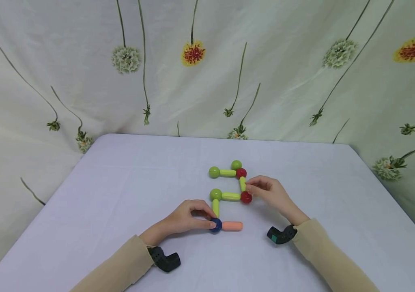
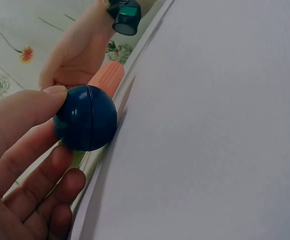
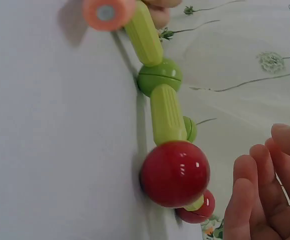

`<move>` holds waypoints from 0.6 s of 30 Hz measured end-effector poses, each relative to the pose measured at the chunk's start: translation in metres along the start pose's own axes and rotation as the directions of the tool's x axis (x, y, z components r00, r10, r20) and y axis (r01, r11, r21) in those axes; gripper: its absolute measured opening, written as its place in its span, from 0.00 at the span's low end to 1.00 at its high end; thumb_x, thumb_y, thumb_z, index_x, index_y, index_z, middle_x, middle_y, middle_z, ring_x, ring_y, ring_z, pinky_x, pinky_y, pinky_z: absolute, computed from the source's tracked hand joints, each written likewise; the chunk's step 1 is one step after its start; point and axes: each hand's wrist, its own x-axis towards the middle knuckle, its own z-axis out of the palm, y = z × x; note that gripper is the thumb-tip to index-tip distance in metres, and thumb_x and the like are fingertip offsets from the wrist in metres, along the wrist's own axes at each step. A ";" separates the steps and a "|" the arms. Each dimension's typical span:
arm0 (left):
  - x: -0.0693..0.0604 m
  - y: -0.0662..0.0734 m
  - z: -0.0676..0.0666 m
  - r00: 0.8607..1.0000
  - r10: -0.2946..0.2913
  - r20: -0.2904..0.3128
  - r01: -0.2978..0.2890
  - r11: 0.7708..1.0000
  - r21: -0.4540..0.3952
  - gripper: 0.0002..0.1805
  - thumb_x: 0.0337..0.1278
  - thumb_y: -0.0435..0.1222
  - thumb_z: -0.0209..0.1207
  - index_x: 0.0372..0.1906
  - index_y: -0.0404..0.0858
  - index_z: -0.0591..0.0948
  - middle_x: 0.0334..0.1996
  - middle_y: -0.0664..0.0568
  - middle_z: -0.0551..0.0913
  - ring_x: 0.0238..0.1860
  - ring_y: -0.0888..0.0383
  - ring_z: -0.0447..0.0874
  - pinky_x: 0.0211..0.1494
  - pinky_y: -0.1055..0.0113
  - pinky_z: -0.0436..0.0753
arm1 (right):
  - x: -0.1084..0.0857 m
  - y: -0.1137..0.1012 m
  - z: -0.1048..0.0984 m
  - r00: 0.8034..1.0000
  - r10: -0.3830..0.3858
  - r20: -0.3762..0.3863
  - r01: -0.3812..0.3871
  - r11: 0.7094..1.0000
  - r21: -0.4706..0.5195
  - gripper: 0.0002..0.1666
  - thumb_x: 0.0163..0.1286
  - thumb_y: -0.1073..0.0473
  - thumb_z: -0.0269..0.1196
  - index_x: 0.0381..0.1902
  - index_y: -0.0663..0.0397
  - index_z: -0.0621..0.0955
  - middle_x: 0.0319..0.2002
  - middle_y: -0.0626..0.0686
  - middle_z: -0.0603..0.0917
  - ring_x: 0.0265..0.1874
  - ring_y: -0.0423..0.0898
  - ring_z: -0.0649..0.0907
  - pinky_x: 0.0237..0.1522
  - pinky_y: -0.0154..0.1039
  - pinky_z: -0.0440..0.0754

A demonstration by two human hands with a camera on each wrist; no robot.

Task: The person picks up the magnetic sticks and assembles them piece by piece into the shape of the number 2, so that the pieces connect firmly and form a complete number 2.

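Note:
On the table lies a zigzag chain of toy balls and rods. At its near end my left hand point(image 1: 189, 215) pinches a blue ball point(image 1: 216, 225) between thumb and fingers, as the left wrist view also shows. An orange rod point(image 1: 232, 226) sticks out to the right from that ball. A yellow-green rod point(image 1: 216, 208) links it to a green ball point(image 1: 216, 194). My right hand point(image 1: 271, 194) hovers beside the nearer red ball point(image 3: 175, 173), fingers loosely bent and holding nothing; the right wrist view shows a gap between them.
Farther back are another red ball point(image 1: 241, 173), a green ball point(image 1: 236, 164) by it, and a green ball point(image 1: 213, 172) at the end of a rod. A white cloth covers the table point(image 1: 138, 170). Behind hangs a flower-patterned curtain point(image 1: 273, 61).

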 end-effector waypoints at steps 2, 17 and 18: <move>0.000 0.000 0.000 1.000 0.002 0.000 -0.002 1.000 -0.001 0.10 0.49 0.29 0.66 0.39 0.31 0.83 0.35 0.44 0.83 0.40 0.48 0.80 0.47 0.57 0.79 | 0.007 -0.001 -0.004 1.000 0.020 -0.019 -0.020 1.000 0.017 0.19 0.66 0.52 0.61 0.49 0.61 0.79 0.42 0.58 0.83 0.38 0.50 0.81 0.43 0.44 0.80; 0.001 -0.002 0.000 1.000 -0.010 0.001 0.010 1.000 -0.004 0.10 0.49 0.29 0.66 0.39 0.32 0.84 0.35 0.44 0.83 0.40 0.48 0.80 0.47 0.56 0.79 | 0.059 -0.024 -0.027 0.988 0.154 -0.001 -0.154 0.987 0.035 0.24 0.68 0.52 0.58 0.57 0.61 0.75 0.55 0.59 0.76 0.52 0.56 0.76 0.57 0.48 0.72; 0.001 -0.002 0.000 1.000 -0.013 0.001 0.013 1.000 -0.004 0.10 0.49 0.29 0.66 0.39 0.32 0.84 0.35 0.44 0.83 0.40 0.48 0.80 0.47 0.56 0.78 | 0.063 -0.025 -0.028 0.986 0.165 0.004 -0.165 0.986 0.034 0.25 0.68 0.52 0.59 0.57 0.61 0.74 0.56 0.59 0.76 0.53 0.55 0.76 0.57 0.48 0.72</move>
